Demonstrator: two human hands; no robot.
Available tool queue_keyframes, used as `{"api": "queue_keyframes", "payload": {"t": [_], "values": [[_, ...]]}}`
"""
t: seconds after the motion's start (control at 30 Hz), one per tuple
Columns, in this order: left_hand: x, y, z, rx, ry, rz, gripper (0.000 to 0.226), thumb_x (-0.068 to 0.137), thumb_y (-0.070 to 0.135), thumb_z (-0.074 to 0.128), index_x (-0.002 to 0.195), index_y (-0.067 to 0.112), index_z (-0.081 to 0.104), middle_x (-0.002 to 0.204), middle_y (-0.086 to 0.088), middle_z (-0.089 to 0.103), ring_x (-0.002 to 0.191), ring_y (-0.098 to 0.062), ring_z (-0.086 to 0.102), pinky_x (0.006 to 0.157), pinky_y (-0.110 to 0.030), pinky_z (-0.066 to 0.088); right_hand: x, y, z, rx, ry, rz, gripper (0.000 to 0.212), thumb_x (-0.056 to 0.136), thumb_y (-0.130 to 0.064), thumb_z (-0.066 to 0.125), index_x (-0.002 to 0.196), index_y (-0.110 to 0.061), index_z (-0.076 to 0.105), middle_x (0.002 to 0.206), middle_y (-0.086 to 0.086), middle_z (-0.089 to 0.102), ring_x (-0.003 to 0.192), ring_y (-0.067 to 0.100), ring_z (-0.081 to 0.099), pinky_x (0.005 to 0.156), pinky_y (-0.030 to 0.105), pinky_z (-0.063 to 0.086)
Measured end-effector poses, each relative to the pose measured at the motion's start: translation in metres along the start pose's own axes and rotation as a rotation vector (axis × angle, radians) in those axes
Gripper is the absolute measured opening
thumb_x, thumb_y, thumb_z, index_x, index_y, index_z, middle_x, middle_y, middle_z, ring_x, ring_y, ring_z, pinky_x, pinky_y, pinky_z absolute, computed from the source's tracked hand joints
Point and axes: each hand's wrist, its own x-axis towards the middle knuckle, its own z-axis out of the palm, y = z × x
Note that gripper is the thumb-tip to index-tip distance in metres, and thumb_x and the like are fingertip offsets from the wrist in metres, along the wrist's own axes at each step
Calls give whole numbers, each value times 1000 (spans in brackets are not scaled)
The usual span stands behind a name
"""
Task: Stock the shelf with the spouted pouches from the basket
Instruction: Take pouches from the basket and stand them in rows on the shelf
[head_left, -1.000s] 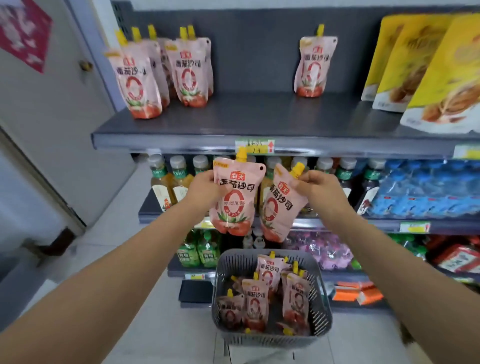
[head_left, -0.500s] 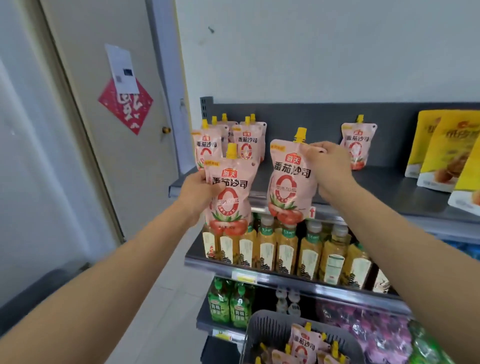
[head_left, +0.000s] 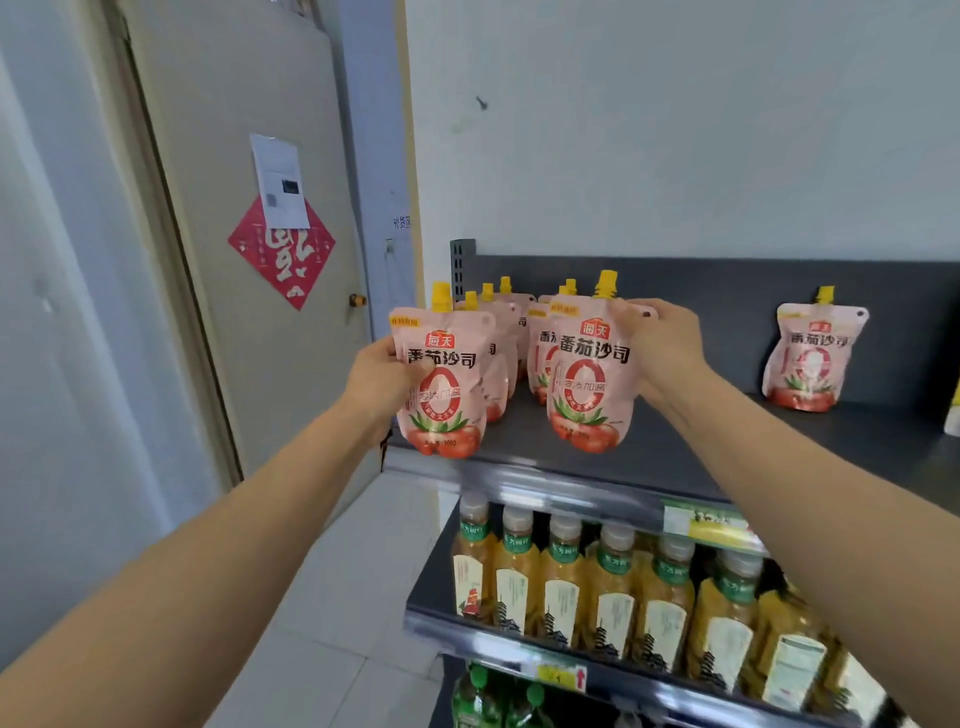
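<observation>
Now both pouches are up at the top shelf (head_left: 727, 447): a second ago they hung low above the basket, half a second ago they were level with the shelf's front edge, and here they sit over its grey deck. The left hand (head_left: 379, 382) grips the left pouch (head_left: 441, 384) by its left edge, thumb across the front. Its base hangs at the shelf's front lip; whether it touches I cannot tell. The right hand (head_left: 657, 345) pinches the right pouch (head_left: 589, 374) at its upper right corner beside the spout. Its base looks to be on or just above the deck, in front of the standing pouches (head_left: 506, 332) at the shelf's left end. By my reading the placing is nearly done and only the letting go remains. The basket is out of view, so how many are left is unknown. Each pouch is pink and soft-sided, with a yellow screw spout, a red ring and tomatoes printed at the foot. The bulging bottom should let it stand, though it may tip if released tilted. A lone pouch (head_left: 810, 358) stands well apart to the right.
</observation>
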Motion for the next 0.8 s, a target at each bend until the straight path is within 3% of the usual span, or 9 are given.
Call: {"api": "queue_keyframes", "payload": {"t": [0.13, 0.23, 0.33, 0.6, 0.7, 0.8], "values": [[35, -13, 0, 6, -44, -12, 26, 85, -5, 57, 85, 21, 62, 98, -8, 68, 89, -24, 66, 81, -39, 53, 23, 14, 19, -37, 6, 23, 18, 88, -20, 58, 70, -24, 60, 67, -4, 69, 57, 13, 67, 57, 33, 58], [54, -23, 6, -12, -94, -29, 28, 85, -6, 56, 84, 22, 62, 94, -6, 68, 82, -18, 67, 73, -33, 54, 37, 27, 29, -30, -6, 57, 13, 88, -24, 60, 76, -20, 62, 69, -2, 70, 57, 14, 69, 60, 36, 58], [71, -35, 10, 8, -121, -50, 26, 85, -6, 56, 93, 18, 63, 104, -11, 69, 94, -26, 66, 86, -41, 53, 50, 38, 39, -10, -15, 82, 12, 87, -25, 62, 79, -16, 63, 66, -2, 71, 52, 11, 69, 53, 32, 58], [94, -57, 7, -52, -213, -85, 29, 87, -5, 55, 112, 8, 60, 116, -17, 65, 106, -31, 63, 95, -46, 50, 74, 68, 45, 19, -63, 132, 4, 86, -20, 62, 86, -17, 64, 85, 5, 73, 77, 23, 71, 72, 42, 58], [96, -60, 5, -59, -269, -99, 32, 86, -6, 55, 116, 6, 59, 116, -15, 65, 107, -30, 62, 96, -45, 48, 72, 78, 38, 45, -161, 144, 25, 81, -20, 69, 103, -11, 63, 96, 8, 74, 84, 24, 72, 74, 41, 58], [94, -66, 3, -37, -344, -119, 28, 83, -5, 60, 106, 11, 62, 111, -10, 67, 103, -27, 63, 91, -41, 50, 66, 93, 31, -43, -274, 179, 35, 77, -12, 72, 110, -13, 63, 101, 5, 73, 88, 22, 71, 74, 37, 57]]}}
